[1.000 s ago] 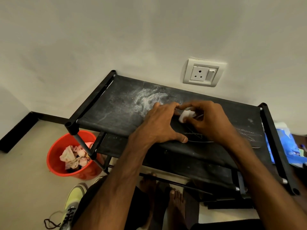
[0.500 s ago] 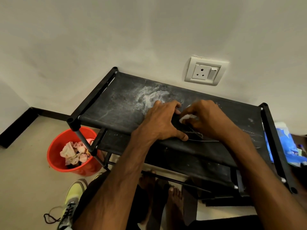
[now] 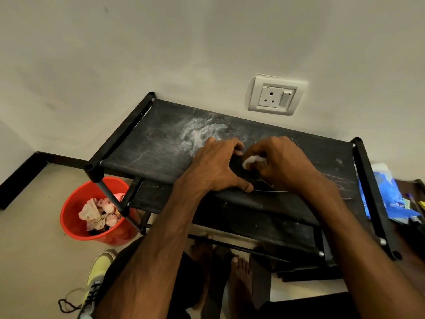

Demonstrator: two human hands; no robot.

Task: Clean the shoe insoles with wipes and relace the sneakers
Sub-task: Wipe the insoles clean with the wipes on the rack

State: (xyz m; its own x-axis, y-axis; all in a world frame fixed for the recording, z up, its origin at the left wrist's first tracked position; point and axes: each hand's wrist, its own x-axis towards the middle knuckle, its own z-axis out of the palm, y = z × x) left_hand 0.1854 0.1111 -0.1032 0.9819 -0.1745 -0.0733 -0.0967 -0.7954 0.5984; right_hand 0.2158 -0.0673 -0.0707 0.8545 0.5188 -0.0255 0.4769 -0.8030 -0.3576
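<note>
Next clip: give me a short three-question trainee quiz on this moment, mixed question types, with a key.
1. True or false: the right hand holds a white wipe.
2. Where does the red bucket stand? A on top of the rack; B on the floor left of the rack; C on a chair.
3. Fill in: the left hand presses down a dark ____ on the rack.
Key: 1 true; 2 B; 3 insole.
</note>
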